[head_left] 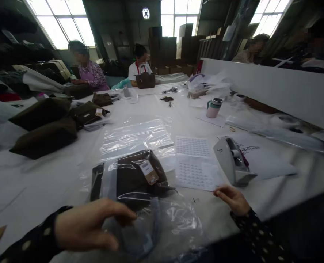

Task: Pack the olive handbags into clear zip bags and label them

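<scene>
A dark brown handbag (134, 179) lies inside a clear plastic bag (182, 215) at the near edge of the table, with a barcode tag (148, 171) on it. My left hand (87, 223) is over the near end of the plastic, thumb apart from the curled fingers. I cannot tell whether it touches the film. Beside the lower right corner of a printed sheet (197, 164), my right hand (233, 199) has its thumb and fingers pressed together; what is between them, if anything, is too small to make out. A white tape dispenser (227, 160) stands just beyond it.
Flat clear plastic bags (134, 137) lie beyond the handbag. Several dark bags (46, 137) are piled at left. A pink cup (213, 108) stands at right, before a white board (268, 91). Other people sit around the far side of the table (140, 106).
</scene>
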### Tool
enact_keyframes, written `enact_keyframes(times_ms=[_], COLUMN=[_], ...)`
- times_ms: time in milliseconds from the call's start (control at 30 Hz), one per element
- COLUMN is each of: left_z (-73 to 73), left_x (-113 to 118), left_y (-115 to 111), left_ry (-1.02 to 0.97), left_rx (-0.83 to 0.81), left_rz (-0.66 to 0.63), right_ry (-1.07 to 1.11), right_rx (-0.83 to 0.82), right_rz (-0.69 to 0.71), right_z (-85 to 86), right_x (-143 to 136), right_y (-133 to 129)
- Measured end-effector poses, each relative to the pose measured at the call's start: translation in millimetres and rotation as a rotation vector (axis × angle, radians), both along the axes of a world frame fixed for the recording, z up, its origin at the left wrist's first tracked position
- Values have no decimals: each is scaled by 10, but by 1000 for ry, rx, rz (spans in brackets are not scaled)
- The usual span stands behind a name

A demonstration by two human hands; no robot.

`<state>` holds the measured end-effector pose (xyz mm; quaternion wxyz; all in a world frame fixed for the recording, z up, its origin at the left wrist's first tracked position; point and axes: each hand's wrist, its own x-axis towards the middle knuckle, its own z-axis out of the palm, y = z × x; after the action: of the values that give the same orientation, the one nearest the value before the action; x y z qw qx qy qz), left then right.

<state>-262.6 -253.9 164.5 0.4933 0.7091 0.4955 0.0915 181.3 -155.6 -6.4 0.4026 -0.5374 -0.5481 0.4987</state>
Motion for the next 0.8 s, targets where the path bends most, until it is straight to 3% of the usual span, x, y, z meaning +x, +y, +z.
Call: enact_keyframes(times_ms=[67,133,233,333,400,467,567,667,733,800], left_z=[-31,-275,-815,-1219,-1348,-1404,-1440,-1414,-1327,-1199], left_x=[530,1029,1582,1861,1936,1964,1947,1866,1809,1797], left_y=[616,1174,1803,2161,2233,2166,1870,1527,1378,1342], left_ry=[-26,-42,65,158,180,172,76,-87,-23,160], left_rx=[41,137,273,273,220,169,100,-15,57,294], left_rz=[-157,-115,142,333,373,373,321,275,275,235], right_ry=[-79,-207,-500,-740,-833,-883,-850,-735,-675,-667], right_rx=[53,99,255,495,590,627,597,463,385,344], right_rz=[-302,-440,-396,-267,-182,-98,-41,-89,-138,-179], right_z=[-116,-205,-277,-366,-459,-551,-602,-521,-433,-360], right_x=[120,203,265,292,328,385,476,508,482,427], right_y=[78,91,43,21,36,56,64,51,53,72])
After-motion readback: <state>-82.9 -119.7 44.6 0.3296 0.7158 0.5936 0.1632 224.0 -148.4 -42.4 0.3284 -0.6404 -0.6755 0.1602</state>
